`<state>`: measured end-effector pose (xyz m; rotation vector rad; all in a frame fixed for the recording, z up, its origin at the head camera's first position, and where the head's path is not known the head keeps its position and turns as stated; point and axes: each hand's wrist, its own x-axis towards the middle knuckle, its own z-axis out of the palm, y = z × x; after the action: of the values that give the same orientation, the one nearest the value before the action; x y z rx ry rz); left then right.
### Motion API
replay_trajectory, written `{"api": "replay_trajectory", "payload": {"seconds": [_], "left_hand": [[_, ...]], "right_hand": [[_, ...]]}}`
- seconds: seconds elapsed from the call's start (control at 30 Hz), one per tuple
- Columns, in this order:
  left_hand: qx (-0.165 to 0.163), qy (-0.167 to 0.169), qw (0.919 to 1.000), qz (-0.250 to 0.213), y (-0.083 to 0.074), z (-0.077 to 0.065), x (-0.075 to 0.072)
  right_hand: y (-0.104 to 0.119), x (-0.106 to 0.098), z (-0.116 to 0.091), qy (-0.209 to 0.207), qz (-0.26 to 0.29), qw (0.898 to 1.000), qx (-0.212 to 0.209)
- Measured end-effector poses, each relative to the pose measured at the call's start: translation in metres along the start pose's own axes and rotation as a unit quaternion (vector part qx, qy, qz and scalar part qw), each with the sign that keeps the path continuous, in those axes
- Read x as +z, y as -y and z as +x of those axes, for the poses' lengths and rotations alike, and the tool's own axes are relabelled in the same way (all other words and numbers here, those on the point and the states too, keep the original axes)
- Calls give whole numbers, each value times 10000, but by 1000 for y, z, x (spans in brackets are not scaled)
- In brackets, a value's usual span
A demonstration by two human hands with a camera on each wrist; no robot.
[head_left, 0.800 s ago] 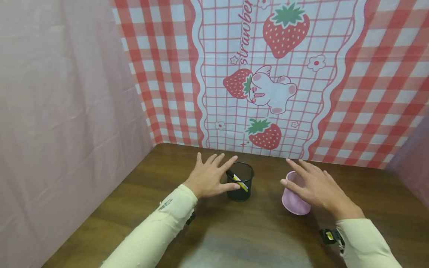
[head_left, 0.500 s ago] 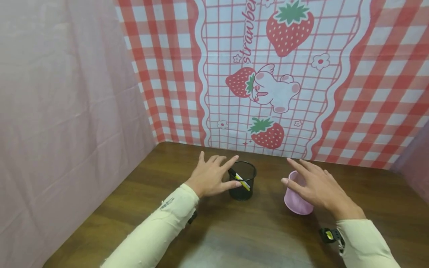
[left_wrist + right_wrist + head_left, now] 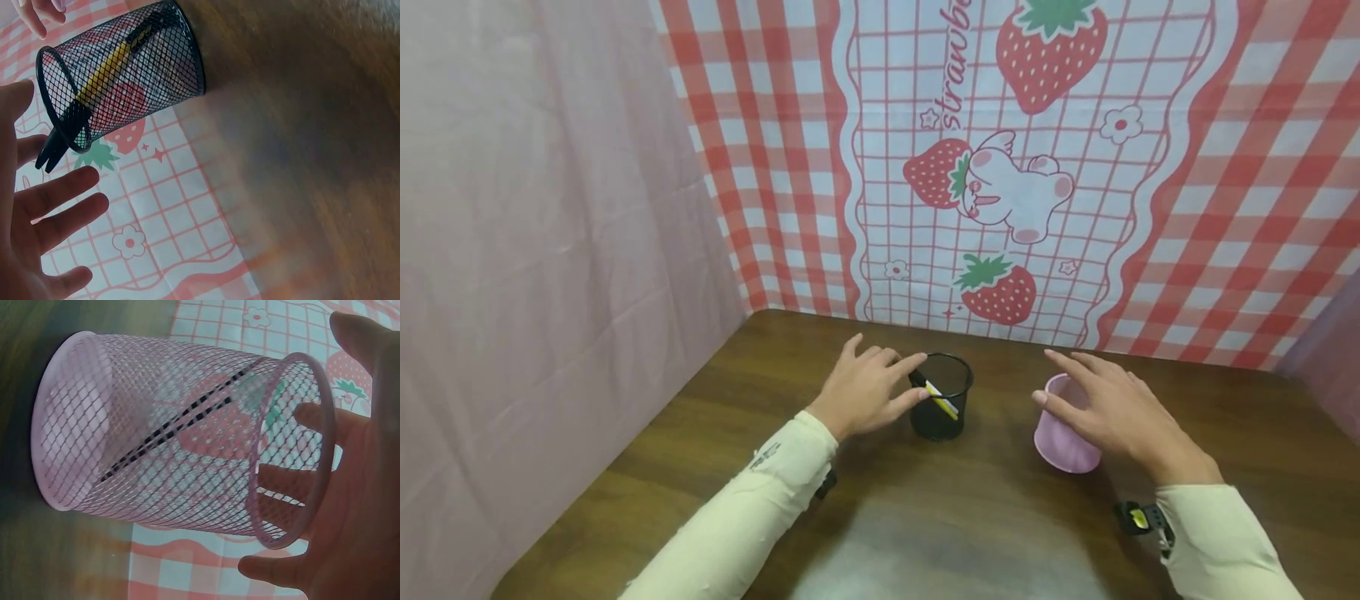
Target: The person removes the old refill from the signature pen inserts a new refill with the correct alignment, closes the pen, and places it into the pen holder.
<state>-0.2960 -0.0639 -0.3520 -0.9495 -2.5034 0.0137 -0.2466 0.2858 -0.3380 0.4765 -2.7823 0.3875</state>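
A black mesh pen holder [image 3: 938, 428] stands upright on the table with a yellow pen and a white one [image 3: 942, 402] leaning inside. In the left wrist view, two black pen tips [image 3: 55, 150] poke out past its rim. My left hand [image 3: 867, 392] hovers at its left side, fingers spread and slightly bent, thumb and index by the rim. To the right stands a pink mesh pen holder [image 3: 1064, 446]; two thin dark strips [image 3: 178, 425] slant inside it. Over its rim is my right hand [image 3: 1112, 412], fingers apart, thumb on one side and fingertips beyond.
The brown wooden table [image 3: 925, 533] runs back to a red checked strawberry cloth [image 3: 790, 167]. A pale pink curtain [image 3: 565, 275] hangs along the left, and another pinkish cloth [image 3: 1326, 333] borders the right.
My left hand has shifted slightly left of the black holder, its thumb overlapping the holder less, its middle fingers bent more. The right hand is almost still. The head view has tilted slightly.
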Motion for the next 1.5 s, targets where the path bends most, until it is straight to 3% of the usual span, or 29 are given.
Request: {"api": "replay_trajectory", "payload": {"seconds": [0.27,0.67,0.93,1.33,1.5], "left_hand": [[-123,-586,9979,-233,0,-7,7],[219,-1422,9881,-537,-2,-1,11],[264,-1661,9808,-990,-5,5,11],[-200,-1651,9756,-1430,-6,0,13],[-268,-1730,9691,-1737,-7,2,13]], "right_hand": [[12,0,2,-69,14,10000,-27],[13,0,1,152,-21,9997,164],[11,1,0,60,-69,9999,100],[12,4,0,256,51,9996,126],[12,3,-1,241,59,9997,88]]}}
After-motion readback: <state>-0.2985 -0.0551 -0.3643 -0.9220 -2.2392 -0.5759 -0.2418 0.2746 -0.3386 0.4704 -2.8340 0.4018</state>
